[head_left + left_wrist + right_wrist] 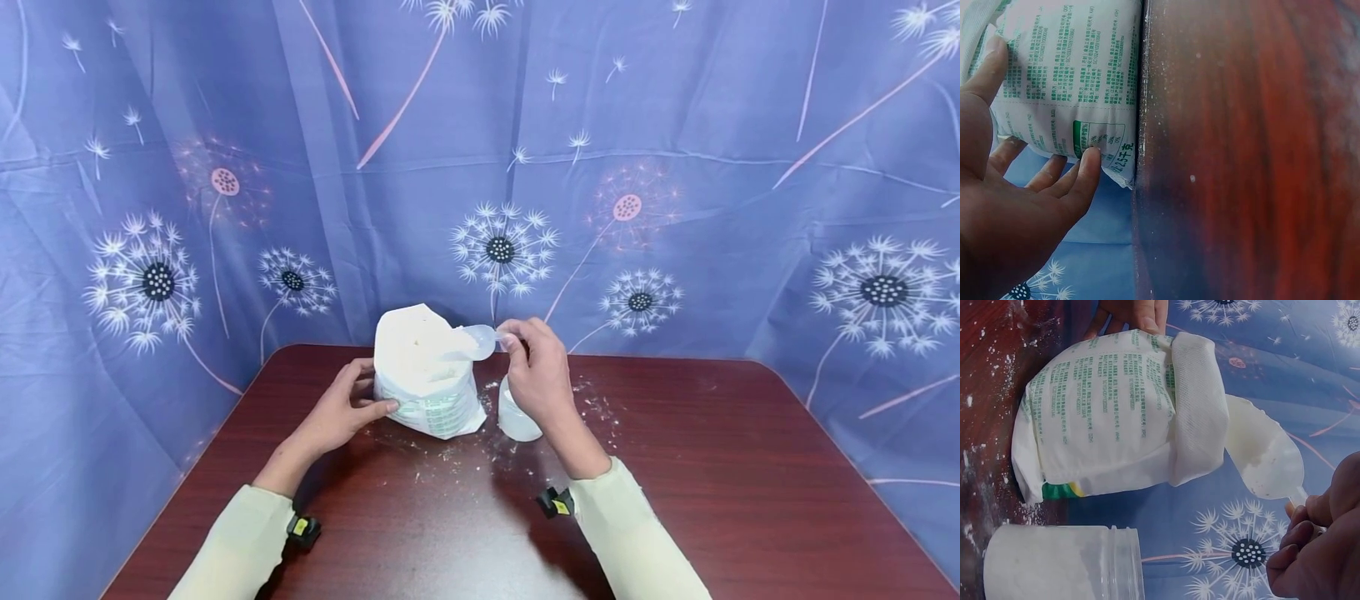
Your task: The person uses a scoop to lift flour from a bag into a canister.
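A white cloth-like bag [442, 408] with green print stands on the table, its top edge folded down and white powder [420, 346] inside. My left hand [347, 408] holds the bag at its left side, thumb on the printed front and fingers around the side. My right hand [538, 371] pinches the thin handle of a clear plastic scoop [1266, 456] between thumb and fingers. White powder lies in the scoop, whose front end reaches over the bag's rim. Below my right hand stands a clear plastic jar [1054, 562], partly hidden by that hand in the head view.
Spilled white powder [600, 408] dots the dark red table [712, 467] around the bag and jar. Behind the table's far edge hangs a blue curtain [420, 208] with dandelion prints. Each sleeve cuff carries a small black device [303, 531].
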`<act>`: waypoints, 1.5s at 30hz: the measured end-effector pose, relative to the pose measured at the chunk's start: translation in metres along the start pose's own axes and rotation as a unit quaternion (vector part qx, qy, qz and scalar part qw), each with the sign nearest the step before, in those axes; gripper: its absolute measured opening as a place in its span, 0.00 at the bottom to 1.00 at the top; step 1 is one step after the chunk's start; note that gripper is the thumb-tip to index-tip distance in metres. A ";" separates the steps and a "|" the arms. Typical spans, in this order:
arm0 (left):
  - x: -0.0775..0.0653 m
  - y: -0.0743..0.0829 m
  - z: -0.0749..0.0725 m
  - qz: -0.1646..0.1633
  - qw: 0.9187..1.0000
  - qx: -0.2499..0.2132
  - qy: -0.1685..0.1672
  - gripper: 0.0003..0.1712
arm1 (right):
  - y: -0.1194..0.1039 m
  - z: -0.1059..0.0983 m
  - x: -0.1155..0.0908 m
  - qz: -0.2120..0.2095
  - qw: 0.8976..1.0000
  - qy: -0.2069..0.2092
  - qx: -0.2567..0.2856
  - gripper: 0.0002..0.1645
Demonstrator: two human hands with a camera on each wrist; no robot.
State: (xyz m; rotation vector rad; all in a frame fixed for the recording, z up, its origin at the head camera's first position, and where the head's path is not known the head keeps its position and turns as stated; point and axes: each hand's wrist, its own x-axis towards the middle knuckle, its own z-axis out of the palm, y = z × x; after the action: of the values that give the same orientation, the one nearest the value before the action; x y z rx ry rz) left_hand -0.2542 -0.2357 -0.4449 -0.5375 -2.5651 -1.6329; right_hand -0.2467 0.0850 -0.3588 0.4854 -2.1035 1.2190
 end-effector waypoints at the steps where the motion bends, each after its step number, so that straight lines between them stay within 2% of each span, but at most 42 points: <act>1: 0.000 0.000 0.000 0.000 1.000 0.000 0.000 0.39 | 0.000 -0.002 0.000 0.001 1.000 0.000 0.001 0.08; 22: 0.000 0.000 0.000 0.006 1.000 0.003 -0.003 0.40 | 0.012 -0.035 -0.003 0.052 0.998 -0.006 -0.023 0.10; 34: 0.000 0.003 0.000 0.005 1.000 0.010 -0.003 0.40 | 0.023 -0.062 -0.008 0.053 0.998 0.011 -0.031 0.10; 45: 0.000 0.002 -0.001 0.006 1.000 0.008 -0.004 0.40 | 0.029 -0.076 -0.010 0.045 0.997 0.017 -0.053 0.09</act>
State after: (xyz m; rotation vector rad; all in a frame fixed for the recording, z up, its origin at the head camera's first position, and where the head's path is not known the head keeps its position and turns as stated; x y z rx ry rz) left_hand -0.2537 -0.2360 -0.4430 -0.5600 -2.5729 -1.6083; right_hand -0.2308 0.1650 -0.3567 0.3236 -2.1669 1.1504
